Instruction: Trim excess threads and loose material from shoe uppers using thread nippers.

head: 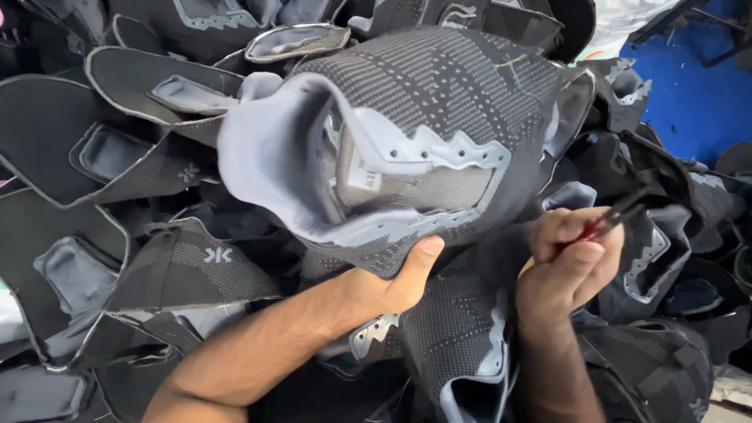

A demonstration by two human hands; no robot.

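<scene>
Heap of dark knit uppers (157,266) all around, left hand (392,286) gripping raised shoe upper (439,102), right hand (568,262) clenching red-handled tool (615,218).

Left hand (388,286) gripping the lower edge of a grey knit shoe upper (415,133), thumb pressed on the fabric, pale lining and scalloped eyelet trim facing up. Right hand (568,262) just beside, closed around a small red-handled tool (619,215). Underneath and all around, a heap of similar dark uppers (141,204); blue floor (689,86) at upper right.
</scene>
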